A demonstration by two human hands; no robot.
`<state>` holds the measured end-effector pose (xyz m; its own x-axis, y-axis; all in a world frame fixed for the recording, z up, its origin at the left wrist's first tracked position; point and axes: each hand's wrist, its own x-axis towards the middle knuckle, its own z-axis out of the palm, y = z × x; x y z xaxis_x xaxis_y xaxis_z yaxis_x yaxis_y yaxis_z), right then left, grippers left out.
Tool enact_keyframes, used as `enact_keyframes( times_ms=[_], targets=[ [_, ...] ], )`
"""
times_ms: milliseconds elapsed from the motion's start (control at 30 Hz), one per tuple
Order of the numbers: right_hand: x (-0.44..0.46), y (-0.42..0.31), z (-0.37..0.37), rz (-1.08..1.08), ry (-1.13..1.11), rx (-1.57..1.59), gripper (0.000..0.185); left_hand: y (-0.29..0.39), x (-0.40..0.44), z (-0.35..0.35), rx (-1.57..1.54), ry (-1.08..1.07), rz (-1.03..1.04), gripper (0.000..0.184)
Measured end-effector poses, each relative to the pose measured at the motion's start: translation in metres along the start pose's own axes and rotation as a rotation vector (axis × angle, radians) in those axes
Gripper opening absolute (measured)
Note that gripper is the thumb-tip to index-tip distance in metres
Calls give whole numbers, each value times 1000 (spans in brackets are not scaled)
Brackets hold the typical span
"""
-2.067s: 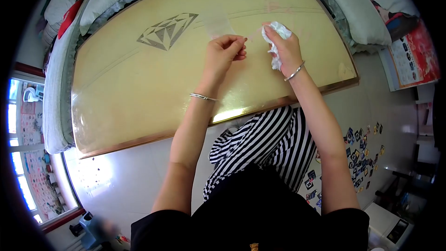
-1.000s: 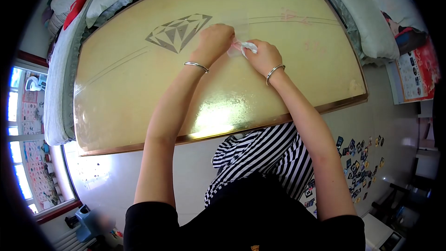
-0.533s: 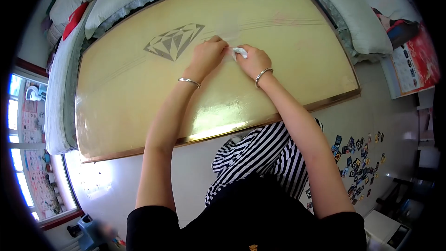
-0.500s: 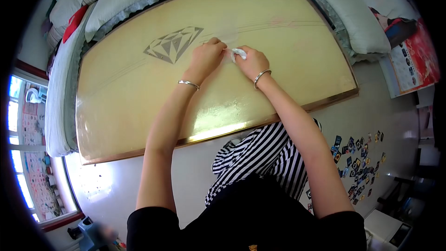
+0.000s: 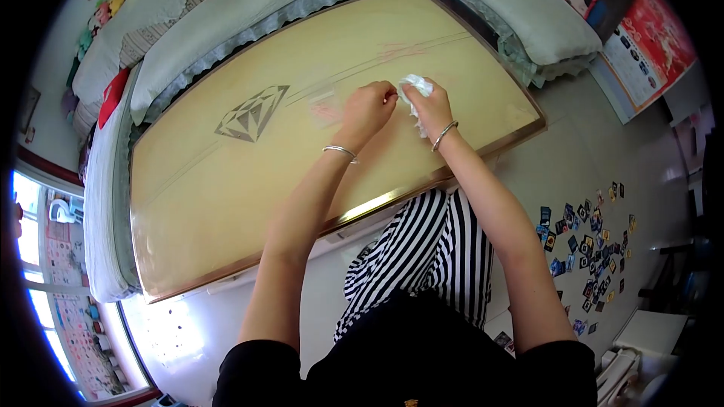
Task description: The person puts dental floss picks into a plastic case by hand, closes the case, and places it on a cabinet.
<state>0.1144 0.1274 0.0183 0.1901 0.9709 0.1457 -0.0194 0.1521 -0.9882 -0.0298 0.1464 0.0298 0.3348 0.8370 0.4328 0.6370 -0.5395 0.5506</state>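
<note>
My right hand (image 5: 433,111) is closed around a crumpled white tissue (image 5: 416,84), part of which hangs below the fingers. Just left of it, my left hand (image 5: 368,114) is closed with its fingertips pinched together, close to the tissue. Whether anything sits in that pinch is hidden. Both hands are over the yellowish low table (image 5: 226,211), which carries a dark diamond pattern (image 5: 253,113). A see-through plastic wrapper (image 5: 324,108) with faint reddish print lies on the table beside my left hand.
A pale covered sofa (image 5: 249,19) wraps round the table's far and left sides, with another section (image 5: 520,15) at the right. Many small cards (image 5: 596,256) are scattered over the floor at right. A red and white printed box (image 5: 641,53) stands beyond the sofa's end.
The view has shifted, so the table sits lower and further left. My hands have moved slightly apart. More of the white tissue now shows in my right hand.
</note>
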Motion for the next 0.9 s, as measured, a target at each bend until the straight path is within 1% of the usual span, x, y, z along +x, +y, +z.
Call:
enact_keyframes(
  times_ms=[133, 233, 300, 367, 433, 500, 567, 633, 700, 733, 800, 833, 867, 900],
  targets=[
    [10, 10, -30, 24, 44, 66, 24, 4, 23, 37, 35, -55, -64, 17],
    [17, 18, -43, 40, 24, 122, 28, 3, 37, 59, 51, -66, -121, 20],
    [22, 18, -49, 127, 7, 210, 33, 1, 46, 72, 57, -66, -153, 21],
    [22, 15, -54, 176, 5, 259, 36, -4, 54, 83, 132, -45, -168, 22],
    [22, 23, -54, 231, 2, 308, 40, -8, 61, 86, 170, -89, -184, 22],
    [25, 32, -52, 149, 47, 257, 37, -12, 68, 86, 206, -132, -198, 22],
    [27, 37, -55, 152, 34, 208, 39, -16, 74, 85, 204, -243, -208, 20],
    [28, 43, -54, 149, 14, 160, 40, -14, 74, 83, 215, -250, -199, 19],
    [28, 46, -51, 11, 40, 41, 37, -16, 73, 84, 222, -253, -186, 18],
    [27, 48, -50, 10, 40, 41, 37, -20, 72, 86, 233, -231, -153, 18],
    [23, 49, -49, -70, 28, 25, 33, -19, 74, 84, 243, -207, -118, 17],
    [22, 48, -49, -73, 29, 24, 33, -14, 77, 80, 278, -295, -147, 18],
    [21, 47, -49, -58, 37, 130, 31, -9, 78, 75, 312, -382, -176, 18],
    [21, 46, -50, -45, 44, 236, 30, -8, 80, 74, 312, -376, -173, 18]
  ],
)
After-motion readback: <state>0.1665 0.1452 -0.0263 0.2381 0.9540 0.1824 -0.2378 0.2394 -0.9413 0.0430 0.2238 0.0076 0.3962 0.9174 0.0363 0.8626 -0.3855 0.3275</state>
